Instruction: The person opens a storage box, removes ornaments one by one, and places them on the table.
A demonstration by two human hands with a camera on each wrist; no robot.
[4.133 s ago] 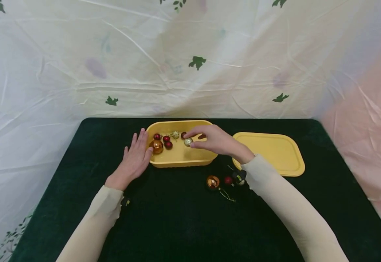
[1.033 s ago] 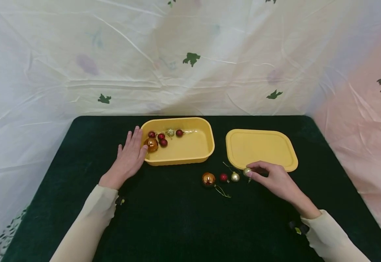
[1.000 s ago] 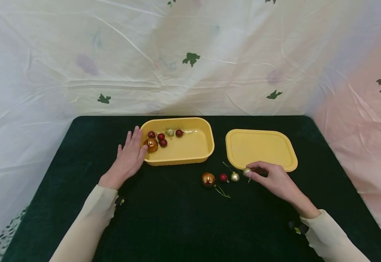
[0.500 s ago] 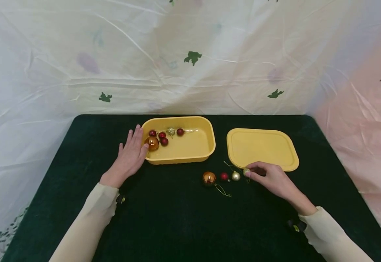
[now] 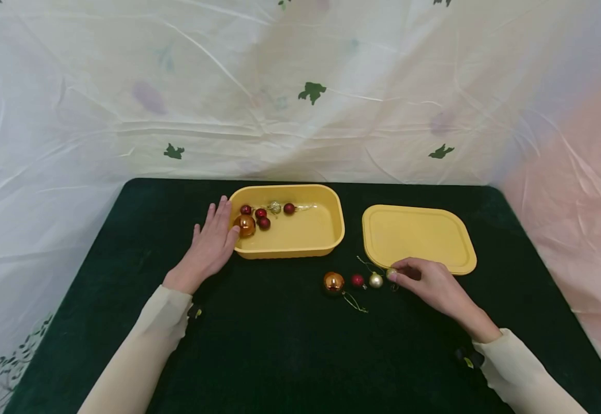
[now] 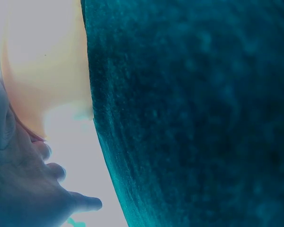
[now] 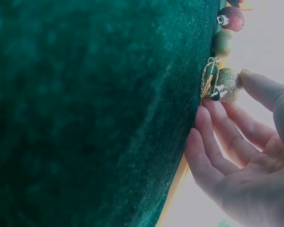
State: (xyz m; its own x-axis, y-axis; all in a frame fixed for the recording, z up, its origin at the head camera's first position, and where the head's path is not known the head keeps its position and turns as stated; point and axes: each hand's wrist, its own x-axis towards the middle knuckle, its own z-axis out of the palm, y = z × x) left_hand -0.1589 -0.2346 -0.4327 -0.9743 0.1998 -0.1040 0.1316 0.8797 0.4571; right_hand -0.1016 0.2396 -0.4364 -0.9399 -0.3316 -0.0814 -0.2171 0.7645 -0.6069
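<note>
One more out — the glitter ball [image 7: 231, 85], pinched by the right hand [image 5: 430, 283], has been brought from box [image 5: 308, 233] to lid [image 5: 419, 236] edge; left hand [image 5: 206, 248] straight-fingered.

The right hand [image 5: 432, 287], earlier over the yellow rectangular plastic tub [image 5: 287, 253], is now pinching the small round gold glitter bauble [image 7: 229, 84] outside it, beside a smooth pale-gold round bauble [image 5: 376, 280].

You can read no text, label, brand, number or sign in any of your three views, neither on the yellow box [image 5: 286, 253] nor on the yellow lid [image 5: 419, 238]. The yellow-green marks [image 5: 468, 363] on the dark devices [image 5: 478, 359] by your cuffs [image 5: 501, 346] are too small to make out.
</note>
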